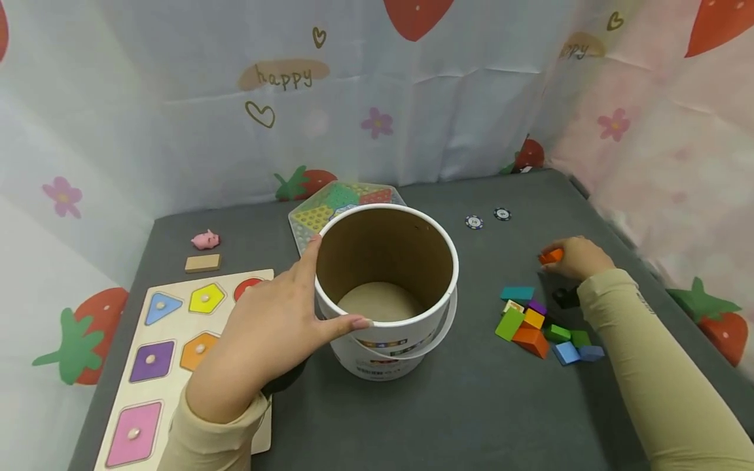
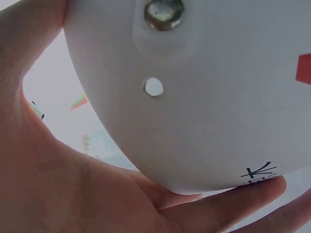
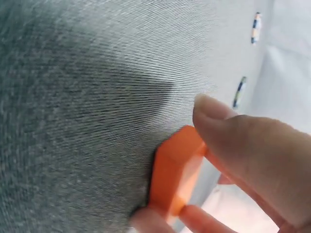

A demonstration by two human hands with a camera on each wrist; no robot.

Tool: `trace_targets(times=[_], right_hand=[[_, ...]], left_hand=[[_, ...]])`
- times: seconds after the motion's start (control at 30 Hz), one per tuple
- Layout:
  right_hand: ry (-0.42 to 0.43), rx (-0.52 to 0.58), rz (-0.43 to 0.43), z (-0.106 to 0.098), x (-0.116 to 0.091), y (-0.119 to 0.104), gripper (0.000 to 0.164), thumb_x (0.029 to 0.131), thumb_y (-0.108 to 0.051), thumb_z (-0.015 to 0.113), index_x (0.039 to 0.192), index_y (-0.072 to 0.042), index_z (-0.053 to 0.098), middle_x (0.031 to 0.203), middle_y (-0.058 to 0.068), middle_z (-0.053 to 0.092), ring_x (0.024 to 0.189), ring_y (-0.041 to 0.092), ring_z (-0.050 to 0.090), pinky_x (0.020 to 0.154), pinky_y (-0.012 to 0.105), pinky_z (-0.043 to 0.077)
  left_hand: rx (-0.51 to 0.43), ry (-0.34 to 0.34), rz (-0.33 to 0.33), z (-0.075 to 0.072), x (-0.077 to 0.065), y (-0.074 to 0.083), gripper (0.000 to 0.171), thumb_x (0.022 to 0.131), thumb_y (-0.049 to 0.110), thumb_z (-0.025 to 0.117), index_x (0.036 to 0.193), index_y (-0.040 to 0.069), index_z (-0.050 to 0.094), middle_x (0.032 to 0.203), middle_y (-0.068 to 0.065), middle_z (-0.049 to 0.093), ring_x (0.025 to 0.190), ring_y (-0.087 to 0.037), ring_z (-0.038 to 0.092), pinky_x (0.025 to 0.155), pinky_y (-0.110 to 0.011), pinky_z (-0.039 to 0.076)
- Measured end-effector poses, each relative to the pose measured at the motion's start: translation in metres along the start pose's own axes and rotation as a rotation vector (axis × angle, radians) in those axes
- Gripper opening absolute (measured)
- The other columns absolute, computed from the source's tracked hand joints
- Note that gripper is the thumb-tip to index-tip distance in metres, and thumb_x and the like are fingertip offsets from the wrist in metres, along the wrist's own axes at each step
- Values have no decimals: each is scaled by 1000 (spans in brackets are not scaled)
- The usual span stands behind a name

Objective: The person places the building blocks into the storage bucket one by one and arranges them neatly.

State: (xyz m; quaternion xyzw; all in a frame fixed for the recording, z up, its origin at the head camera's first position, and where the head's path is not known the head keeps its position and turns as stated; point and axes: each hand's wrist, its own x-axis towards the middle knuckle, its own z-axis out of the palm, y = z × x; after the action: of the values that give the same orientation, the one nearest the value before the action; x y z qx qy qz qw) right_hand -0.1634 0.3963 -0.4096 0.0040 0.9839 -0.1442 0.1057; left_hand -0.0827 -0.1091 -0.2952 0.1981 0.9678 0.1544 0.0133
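A white bucket (image 1: 385, 356) with a brown inside stands upright in the middle of the table, its handle hanging down at the front right. My left hand (image 1: 273, 324) holds its left side, thumb at the front of the rim and fingers spread along the left. The left wrist view shows a metal rivet (image 2: 164, 13) and a small hole on the bucket wall. At the right, my right hand (image 1: 580, 258) pinches an orange block (image 3: 175, 170) between thumb and fingers, low over the grey cloth. Part of the block is hidden by the thumb.
Several coloured blocks (image 1: 532, 343) lie loose right of the bucket. Two poker chips (image 1: 474, 222) lie farther back. Behind the bucket is a hexagonal game board (image 1: 306, 219). A wooden shape puzzle (image 1: 171, 386), a wooden block (image 1: 203, 263) and a pink pig (image 1: 205, 240) are at the left.
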Motion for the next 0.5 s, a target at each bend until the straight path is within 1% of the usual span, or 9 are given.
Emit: trace_targets(times=[0.07,0.13,0.2,0.27,0.37,0.43,0.5], right_hand=[[2,1,7,1,4,0,41,84,-28,73,115,-2,66,112,28,58,100,45,49,80,59,43],[23,13,27,4,6,-2,37,84,-25,74,111,-2,68,109,27,59,96,43,51,78,57,44],[80,31,42,7,3,-7,32,83,-23,75,106,-3,69,108,27,57,93,42,51,76,56,44],[170,64,40,9,-2,-17,29,83,-22,75,104,-4,70,110,26,53,92,41,50,76,56,44],[309,127,-1,6,-13,-44,31,84,-26,74,107,-6,69,116,25,45,91,40,48,75,56,42],[374,176,-50,-1,-19,-67,33,85,-28,74,110,-8,67,120,23,43,91,37,49,73,53,43],[422,218,-100,-9,-25,-92,34,84,-30,74,111,-10,66,121,20,42,90,32,49,71,49,43]], left_hand=[[-2,7,-3,-1,1,-2,125,64,94,37,155,15,2,143,-11,45,103,-32,62,76,-46,48],[-12,8,-5,-1,1,-3,126,63,94,37,155,15,1,143,-11,46,104,-31,61,78,-46,48],[-23,4,-5,-1,1,-3,126,63,94,38,155,15,1,143,-10,46,105,-31,61,78,-46,48],[-31,-3,-7,0,1,-3,127,62,94,38,155,16,1,143,-9,45,105,-30,61,78,-45,48],[-34,-4,-9,1,1,-3,127,61,95,37,155,15,3,142,-8,47,105,-29,61,79,-44,48],[-30,2,-13,0,1,-4,128,60,95,36,155,15,5,141,-7,47,106,-28,61,79,-44,48],[-25,12,-16,-1,1,-5,128,60,95,36,155,14,7,140,-8,48,106,-28,61,79,-44,48]])
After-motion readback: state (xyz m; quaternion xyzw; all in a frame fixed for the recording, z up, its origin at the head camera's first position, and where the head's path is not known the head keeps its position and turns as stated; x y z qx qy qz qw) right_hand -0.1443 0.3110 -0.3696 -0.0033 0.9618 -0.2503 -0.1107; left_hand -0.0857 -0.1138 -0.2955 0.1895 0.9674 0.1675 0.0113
